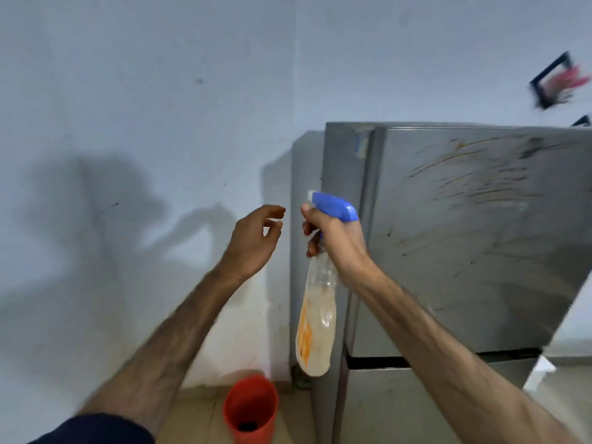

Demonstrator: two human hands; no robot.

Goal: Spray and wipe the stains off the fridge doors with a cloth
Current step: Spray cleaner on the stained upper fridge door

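A grey fridge stands at the right; its upper door (474, 238) is smeared with dark streaks and brown spots, and its lower door (416, 408) sits below a dark gap. My right hand (336, 241) grips the neck of a clear spray bottle (317, 318) with a blue trigger head, held just left of the fridge's front edge, nozzle pointing left. My left hand (256, 238) hovers a short way left of the bottle, fingers loosely curled and apart, holding nothing. No cloth is in sight.
A red bucket (251, 408) stands on the tiled floor by the fridge's lower left corner. A pale blue wall (144, 107) fills the left and back. A dark frame with pink items (559, 81) hangs at upper right.
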